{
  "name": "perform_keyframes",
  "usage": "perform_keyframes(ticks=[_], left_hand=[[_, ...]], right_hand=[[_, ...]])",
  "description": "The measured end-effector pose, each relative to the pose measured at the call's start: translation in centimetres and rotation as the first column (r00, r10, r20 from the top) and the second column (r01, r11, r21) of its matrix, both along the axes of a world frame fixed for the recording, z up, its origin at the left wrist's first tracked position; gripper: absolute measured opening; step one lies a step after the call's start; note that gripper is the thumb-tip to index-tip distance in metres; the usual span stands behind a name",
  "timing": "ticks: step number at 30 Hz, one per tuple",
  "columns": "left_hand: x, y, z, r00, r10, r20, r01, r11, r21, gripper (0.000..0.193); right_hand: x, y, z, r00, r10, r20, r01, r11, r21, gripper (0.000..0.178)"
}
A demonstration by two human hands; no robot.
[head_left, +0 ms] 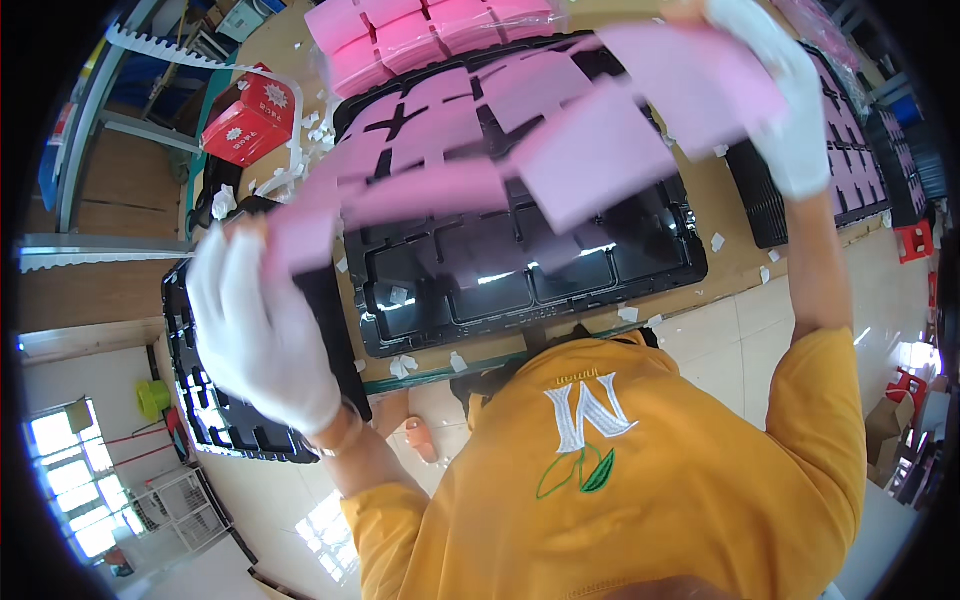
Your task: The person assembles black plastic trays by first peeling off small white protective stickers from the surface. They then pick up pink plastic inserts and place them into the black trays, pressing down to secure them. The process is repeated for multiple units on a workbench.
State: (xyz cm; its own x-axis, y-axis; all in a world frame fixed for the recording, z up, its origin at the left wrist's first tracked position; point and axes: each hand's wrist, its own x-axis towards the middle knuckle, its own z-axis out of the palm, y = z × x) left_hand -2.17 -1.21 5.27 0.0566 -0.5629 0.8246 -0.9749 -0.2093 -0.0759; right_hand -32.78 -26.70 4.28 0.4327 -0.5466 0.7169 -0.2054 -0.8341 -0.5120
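Observation:
A thin pink sheet with cross-shaped cut-outs, possibly foam, stretches between my two white-gloved hands, blurred by motion. My left hand pinches its near left corner. At the far right, my right hand grips the opposite end, its fingertips partly hidden at the picture's upper edge. Beneath the sheet lies a black plastic tray with shallow compartments. Its near row shows bare and shiny, while pink covers the far part; I cannot tell how much of that pink rests in the tray.
Stacked pink sheets stand behind the tray. A red box sits at the far left, near white paper scraps. More black trays lie at the left and a stack of trays stands at the right, holding pink pieces.

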Motion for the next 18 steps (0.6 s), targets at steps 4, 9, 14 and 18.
perform_keyframes(ticks=[4, 9, 14, 18], left_hand=[[-1.3, 3.5, -4.8, 0.982, -0.138, -0.126, 0.147, 0.987, 0.062, 0.035], [-1.3, 4.0, -8.6, 0.971, -0.023, -0.239, 0.098, 0.947, 0.307, 0.036], [-1.0, 4.2, -9.5, 0.958, 0.013, -0.288, 0.095, 0.929, 0.357, 0.035], [-1.4, 4.5, -9.4, 0.964, 0.026, -0.265, 0.089, 0.905, 0.415, 0.035]], right_hand=[[-1.7, 6.2, -3.0, 0.985, 0.076, -0.157, -0.058, 0.991, 0.119, 0.021], [-2.1, 7.8, -8.0, 0.98, 0.038, -0.197, 0.002, 0.98, 0.197, 0.027], [-2.6, 7.6, -8.9, 0.953, 0.001, -0.302, 0.006, 1.0, 0.022, 0.027], [-2.6, 8.1, -7.8, 0.899, -0.071, -0.433, 0.031, 0.995, -0.098, 0.025]])
